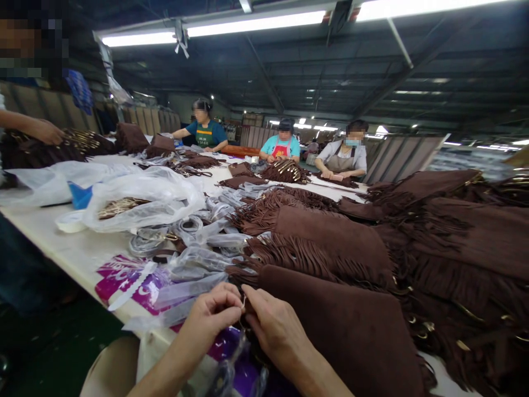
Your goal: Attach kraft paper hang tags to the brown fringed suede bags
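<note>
My left hand (212, 314) is closed in a pinch, thumb against forefinger, on a thin pale string (243, 302). Close beside it, my right hand (276, 320) has its fingers bent together at the same string, their tips partly hidden. Both hands are over the near table edge, against the left side of a brown fringed suede-like bag (330, 320). Beneath them lies shiny purple plastic packaging (243, 369). Clear plastic-wrapped straps (194, 264) lie just beyond my left hand.
More brown fringed bags (330, 237) with gold fittings are piled on the right. A white plastic bag (165, 193) holding gold hardware (122, 208) and a tape roll (71, 221) sit on the left of the table (78, 259). Several co-workers work around it; one's hand (47, 132) is far left.
</note>
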The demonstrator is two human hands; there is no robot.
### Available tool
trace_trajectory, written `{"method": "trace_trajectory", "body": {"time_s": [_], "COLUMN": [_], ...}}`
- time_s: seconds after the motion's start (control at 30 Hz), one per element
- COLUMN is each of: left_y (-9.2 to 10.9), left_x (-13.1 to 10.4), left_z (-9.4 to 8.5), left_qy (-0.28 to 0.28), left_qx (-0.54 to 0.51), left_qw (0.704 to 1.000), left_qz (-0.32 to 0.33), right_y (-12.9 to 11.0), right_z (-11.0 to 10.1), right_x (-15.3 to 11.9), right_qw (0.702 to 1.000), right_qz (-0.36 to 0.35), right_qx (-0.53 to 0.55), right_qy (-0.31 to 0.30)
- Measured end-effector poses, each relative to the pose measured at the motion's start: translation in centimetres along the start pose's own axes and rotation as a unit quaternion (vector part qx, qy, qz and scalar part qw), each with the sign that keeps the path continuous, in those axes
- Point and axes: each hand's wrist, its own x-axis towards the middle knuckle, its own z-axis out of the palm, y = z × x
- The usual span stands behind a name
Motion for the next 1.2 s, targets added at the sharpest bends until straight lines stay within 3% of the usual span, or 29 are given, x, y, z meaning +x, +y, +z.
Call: {"method": "trace_trajectory", "body": {"time_s": [0.07, 0.13, 0.3, 0.43, 0.5, 0.63, 0.77, 0.93, 1.03, 1.2], "left_y": [0.4, 0.4, -0.7, -0.5, 0.3, 2.7, 4.4, 4.6, 4.9, 4.5], "left_x": [-0.1, -0.1, 0.6, 0.9, 0.7, 0.3, 0.2, 0.6, 0.8, 1.4], "left_z": [0.2, 0.3, -0.1, -1.3, -2.1, -3.1, -2.4, -1.5, -1.5, -1.7], "left_qy": [0.007, 0.029, 0.039, -0.017, -0.049, -0.109, -0.151, -0.150, -0.159, -0.175], "left_qx": [0.135, 0.198, 0.154, 0.055, 0.044, 0.205, 0.314, 0.325, 0.325, 0.265], "left_qw": [0.986, 0.971, 0.985, 0.998, 0.998, 0.972, 0.934, 0.926, 0.926, 0.947], "left_qz": [0.095, 0.128, 0.061, 0.006, -0.011, 0.023, 0.079, 0.119, 0.111, 0.043], "right_y": [0.1, 0.2, 0.5, 0.9, 1.1, 1.2, 1.2, 1.3, 1.2, 1.3], "right_z": [0.0, 0.1, 0.2, 0.1, -0.1, -0.7, -0.9, -1.3, -1.7, -2.3], "right_x": [0.1, 0.2, 0.1, -0.2, -0.4, -0.4, 0.0, -0.1, -0.1, -0.3], "right_qw": [0.995, 0.985, 0.970, 0.958, 0.937, 0.880, 0.852, 0.884, 0.887, 0.872], "right_qz": [0.009, 0.035, 0.094, 0.081, 0.083, 0.111, 0.109, 0.080, 0.067, 0.065], "right_qx": [0.094, 0.160, 0.212, 0.266, 0.337, 0.462, 0.512, 0.456, 0.447, 0.485], "right_qy": [0.030, 0.058, 0.079, 0.068, 0.036, 0.009, 0.014, -0.066, -0.097, -0.036]}}
